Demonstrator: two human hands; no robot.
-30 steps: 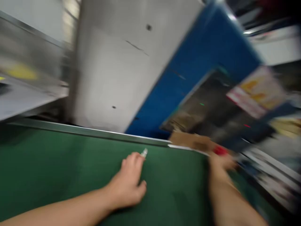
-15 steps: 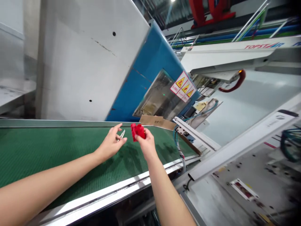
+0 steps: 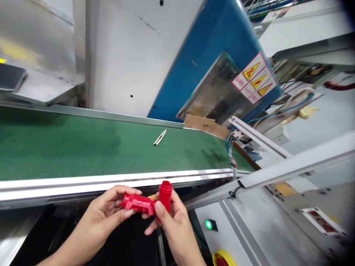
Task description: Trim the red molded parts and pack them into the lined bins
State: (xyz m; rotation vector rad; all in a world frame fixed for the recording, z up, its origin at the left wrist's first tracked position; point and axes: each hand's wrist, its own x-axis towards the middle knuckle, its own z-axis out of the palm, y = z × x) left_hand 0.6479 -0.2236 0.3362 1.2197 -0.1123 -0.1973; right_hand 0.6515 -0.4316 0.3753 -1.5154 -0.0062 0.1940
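While left fingers (image 3: 118, 218) and right fingers (image 3: 164, 215) clamp red plastic (image 3: 140, 204), the warning label (image 3: 255, 78) bears unreadable print (image 3: 247, 91).

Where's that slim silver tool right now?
In the head view, the slim silver tool lies on the green belt, beyond the right hand and left of the brown cardboard.

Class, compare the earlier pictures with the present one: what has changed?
The left hand has left the slim silver tool lying on the green belt and taken hold of the red part. The right hand, still holding that part, has brought it back past the belt's near edge. The cardboard strip stays by the belt.
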